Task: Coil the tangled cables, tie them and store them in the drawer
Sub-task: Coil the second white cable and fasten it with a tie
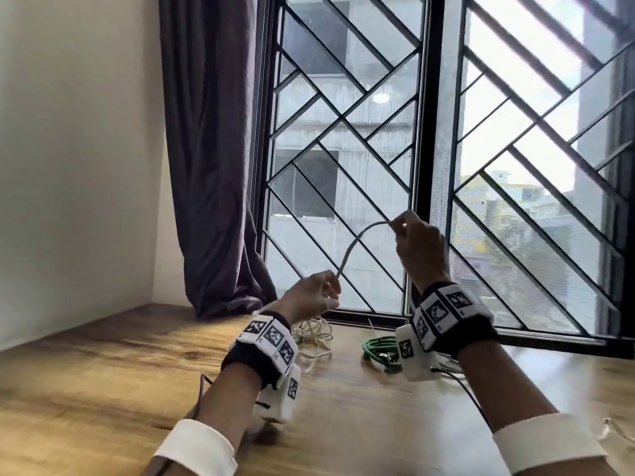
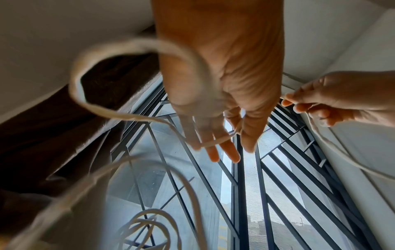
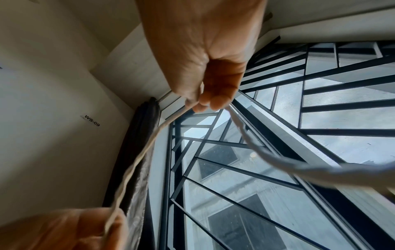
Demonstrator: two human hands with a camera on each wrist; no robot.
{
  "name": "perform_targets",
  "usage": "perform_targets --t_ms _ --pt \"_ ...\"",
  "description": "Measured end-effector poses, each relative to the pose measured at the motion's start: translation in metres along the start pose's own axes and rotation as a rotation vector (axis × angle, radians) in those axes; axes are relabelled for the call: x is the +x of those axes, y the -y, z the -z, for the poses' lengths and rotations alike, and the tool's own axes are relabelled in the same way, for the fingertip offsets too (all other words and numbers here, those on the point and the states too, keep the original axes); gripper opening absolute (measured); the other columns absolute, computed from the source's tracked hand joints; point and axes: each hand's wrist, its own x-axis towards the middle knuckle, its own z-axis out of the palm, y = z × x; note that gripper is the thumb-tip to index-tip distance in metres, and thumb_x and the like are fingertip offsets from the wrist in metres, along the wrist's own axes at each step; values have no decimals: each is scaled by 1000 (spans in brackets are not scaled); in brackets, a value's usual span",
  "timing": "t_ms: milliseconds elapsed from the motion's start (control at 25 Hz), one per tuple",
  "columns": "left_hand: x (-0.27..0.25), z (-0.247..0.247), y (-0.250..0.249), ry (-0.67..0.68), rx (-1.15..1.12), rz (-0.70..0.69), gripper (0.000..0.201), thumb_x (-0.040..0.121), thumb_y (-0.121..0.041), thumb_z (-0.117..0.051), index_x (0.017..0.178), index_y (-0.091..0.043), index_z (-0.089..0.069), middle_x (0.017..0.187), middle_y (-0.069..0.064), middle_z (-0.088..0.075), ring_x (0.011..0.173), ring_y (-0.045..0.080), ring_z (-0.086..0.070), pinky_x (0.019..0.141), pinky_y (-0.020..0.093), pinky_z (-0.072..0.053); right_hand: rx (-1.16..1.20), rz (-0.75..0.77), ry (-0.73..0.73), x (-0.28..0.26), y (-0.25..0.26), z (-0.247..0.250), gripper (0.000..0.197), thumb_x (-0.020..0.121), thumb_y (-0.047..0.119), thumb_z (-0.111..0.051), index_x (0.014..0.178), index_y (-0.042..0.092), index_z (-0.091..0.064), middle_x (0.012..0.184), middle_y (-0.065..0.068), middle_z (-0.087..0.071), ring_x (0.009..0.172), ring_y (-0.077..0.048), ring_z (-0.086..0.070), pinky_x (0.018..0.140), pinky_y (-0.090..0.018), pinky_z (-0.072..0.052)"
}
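Both my hands are raised above the wooden table (image 1: 103,379) with a white cable (image 1: 357,238) arching between them. My left hand (image 1: 335,286) pinches the lower end of the arch; in the left wrist view the white cable (image 2: 215,141) runs across its fingers and loops back beside the palm. My right hand (image 1: 400,223), higher up, pinches the white cable (image 3: 149,145) between thumb and fingertips. The rest of this cable lies as a loose tangle (image 1: 314,333) on the table under my left hand. A green cable (image 1: 379,348), coiled, lies beside my right wrist.
A barred window (image 1: 378,132) stands right behind the table, with a dark curtain (image 1: 213,166) at its left and a plain wall further left. A bit of white cord (image 1: 615,432) shows at the table's right edge. The wall carries a small label (image 3: 91,121).
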Motion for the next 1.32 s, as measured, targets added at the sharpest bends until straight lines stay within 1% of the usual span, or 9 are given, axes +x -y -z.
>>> perform_targets --t_ms 240,480,560,680,840,1000,1080,1200,1320 --pt "-5 13 -3 -145 75 53 26 98 -20 -44 87 -19 -68 68 -8 -55 75 22 -57 74 31 -40 216 -309 -126 31 -58 20 25 93 27 -48 101 10 -64 99 -20 -70 97 -38 -64 85 -43 -50" --pt "-4 8 -23 -48 206 91 27 97 -24 -36 79 -22 -55 83 -1 -62 92 26 -58 86 38 -42 108 101 30 15 -8 21 50 80 -6 -47 125 15 -58 126 -8 -57 108 -30 -59 89 -30 -46" --pt "-4 5 -25 -147 370 121 29 99 -30 -33 97 -16 -58 100 9 -67 100 30 -60 85 39 -42 183 304 54 13 26 30 59 76 -7 -45 128 19 -55 128 -1 -56 103 -22 -61 85 -35 -51" --pt "-6 -2 -22 -334 612 106 29 101 -26 -32 108 -12 -57 99 12 -70 95 32 -66 75 36 -45 309 336 444 6 64 38 60 78 -10 -39 126 21 -57 124 4 -57 64 11 -57 57 -20 -52" --pt "-11 -4 -21 -386 724 119 28 97 -12 -31 100 -12 -59 88 5 -70 79 22 -66 82 33 -43 702 179 562 3 74 40 33 93 2 -49 126 5 -56 114 -5 -62 32 0 -47 35 -11 -37" --pt "-13 -3 -34 -493 736 54 14 88 -8 -44 97 -9 -55 80 6 -66 71 22 -64 79 37 -45 576 74 768 -3 63 16 41 92 1 -52 133 3 -47 131 -4 -52 49 -6 -61 42 -20 -51" --pt "-10 -6 -40 -612 628 -29 14 83 -7 -43 95 -6 -52 66 4 -62 57 24 -61 68 35 -45 259 162 835 -13 51 -2 31 94 6 -51 125 5 -53 118 -2 -61 51 -6 -63 45 -19 -51" --pt "-11 -4 -54 -576 498 -57 40 84 -18 -17 105 -3 -47 75 6 -64 66 27 -61 78 39 -42 170 182 804 -21 32 -8 20 95 15 -50 82 13 -65 56 10 -67 41 -5 -60 51 -18 -49" --pt "-17 -9 -58 -499 779 24 33 88 -13 -28 112 -7 -51 94 9 -68 89 28 -63 107 47 -27 255 31 807 -15 18 -4 22 94 19 -54 75 18 -66 62 7 -68 30 -6 -52 35 -17 -40"
